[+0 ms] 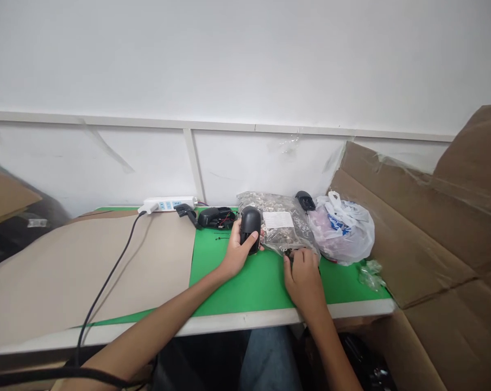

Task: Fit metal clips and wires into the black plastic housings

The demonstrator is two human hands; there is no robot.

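My left hand (236,251) grips a black computer mouse (250,228) and holds it upright above the green mat (253,285). My right hand (302,277) rests on the mat at the near edge of a clear bag of small metal parts (280,225). Its fingers are curled over something small and dark that I cannot make out.
A white plastic bag (343,231) lies right of the parts bag, with a black mouse shell (305,201) behind it. Another black mouse part with wires (215,217) and a white power strip (168,205) sit at the back. Brown paper (86,266) covers the left; cardboard boxes (433,228) stand right.
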